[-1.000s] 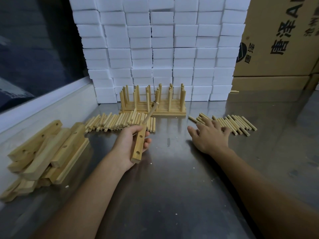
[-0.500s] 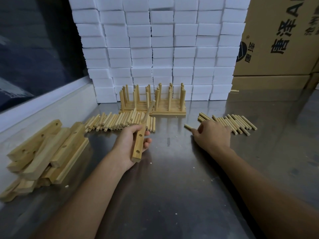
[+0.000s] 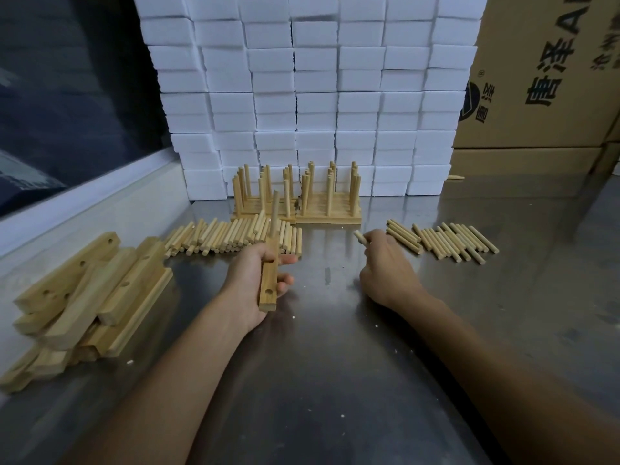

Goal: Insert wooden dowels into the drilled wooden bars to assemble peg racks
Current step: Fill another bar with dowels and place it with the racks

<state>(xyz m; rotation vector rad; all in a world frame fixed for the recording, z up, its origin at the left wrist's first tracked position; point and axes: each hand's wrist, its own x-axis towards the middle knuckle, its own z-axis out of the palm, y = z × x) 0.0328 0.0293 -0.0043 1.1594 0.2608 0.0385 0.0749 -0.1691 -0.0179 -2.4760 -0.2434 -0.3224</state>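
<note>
Grey metal covers the table [image 3: 335,380], with a wall of white foam blocks [image 3: 312,95] stacked at the back and a cardboard box [image 3: 543,72] at the right. Finished peg racks [image 3: 297,199] stand upright just in front of the blocks. A heap of drilled wooden bars [image 3: 84,297] lies at the left. One row of loose dowels [image 3: 231,238] lies behind the left hand, and another row of dowels [image 3: 446,241] lies beyond the right hand.

The left hand [image 3: 255,283] grips a drilled bar [image 3: 269,286] above the table, its fingers curled round it; one dowel [image 3: 275,213] stands up from the bar's far end and an open hole shows near its near end. The right hand [image 3: 385,270] pinches a single dowel [image 3: 360,236] in its fingertips, just beside the right row.
</note>
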